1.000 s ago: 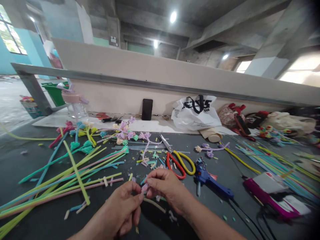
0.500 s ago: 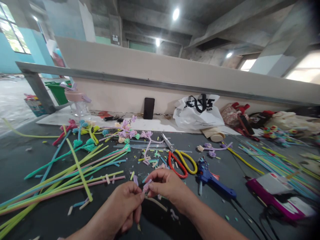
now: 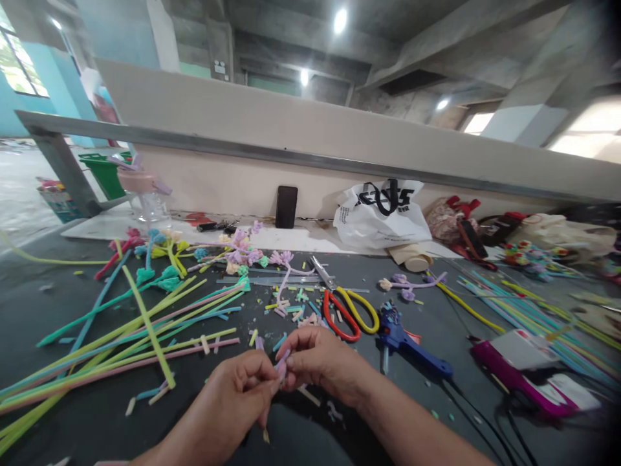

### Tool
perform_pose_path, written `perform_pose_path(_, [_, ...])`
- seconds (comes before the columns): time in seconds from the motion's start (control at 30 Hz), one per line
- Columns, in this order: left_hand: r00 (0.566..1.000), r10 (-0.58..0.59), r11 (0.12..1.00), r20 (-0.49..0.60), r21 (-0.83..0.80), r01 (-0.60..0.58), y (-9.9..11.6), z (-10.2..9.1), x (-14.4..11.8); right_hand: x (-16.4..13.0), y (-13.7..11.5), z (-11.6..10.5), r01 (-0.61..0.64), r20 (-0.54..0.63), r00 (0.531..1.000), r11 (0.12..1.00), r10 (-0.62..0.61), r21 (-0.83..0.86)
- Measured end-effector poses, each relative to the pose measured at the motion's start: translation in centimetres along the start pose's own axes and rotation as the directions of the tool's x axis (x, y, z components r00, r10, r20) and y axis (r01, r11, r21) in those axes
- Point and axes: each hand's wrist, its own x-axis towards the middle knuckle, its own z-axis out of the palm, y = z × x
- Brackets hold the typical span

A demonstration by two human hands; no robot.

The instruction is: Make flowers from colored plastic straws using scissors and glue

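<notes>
My left hand (image 3: 237, 395) and my right hand (image 3: 326, 362) meet low in the middle of the head view. Both are closed, their fingertips pinching a small lilac pipe cleaner piece (image 3: 282, 364) between them; the fingers hide most of it. Beyond the hands lie short cut pipe cleaner bits (image 3: 301, 304) in several colours. Scissors (image 3: 342, 307) with one red and one yellow handle rest past my right hand. To the right of that hand lies a blue glue gun (image 3: 412, 349). Long pipe cleaners (image 3: 160, 336) are spread out on the left.
Pipe cleaner flowers (image 3: 242, 246) lie towards the back. A black phone (image 3: 286, 207) leans on the partition, between a clear bottle (image 3: 145, 204) and a white bag (image 3: 376, 220). A magenta tool (image 3: 521, 378) with cords and more pipe cleaners (image 3: 514, 310) lie on the right.
The view has shifted slightly. Both hands stay together on the lilac piece, with the right fingers turned a little around it. Nothing else on the table has visibly moved.
</notes>
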Motion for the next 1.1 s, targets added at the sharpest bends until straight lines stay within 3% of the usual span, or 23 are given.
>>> perform_pose_path(0.37, [0.987,-0.154,0.986,0.049,-0.058,0.156,-0.5,-0.1,1.0,-0.1,0.0,-0.1,0.030,0.004,1.000,1.000,-0.030,0.008])
perform_pose_path(0.63, [0.988,-0.143,0.986,0.063,-0.082,0.148,-0.8,0.0,1.3,-0.1,0.0,0.0,0.011,-0.025,1.000,1.000,-0.011,0.007])
perform_pose_path(0.87, [0.984,-0.147,0.980,0.096,-0.120,0.158,0.1,0.0,0.8,-0.2,0.0,0.3,0.014,-0.072,0.997,1.000,-0.015,-0.006])
perform_pose_path(1.1, [0.981,-0.146,0.974,0.130,-0.155,0.165,-0.4,-0.2,1.1,-0.2,-0.2,0.0,0.002,-0.037,0.999,1.000,-0.003,-0.011])
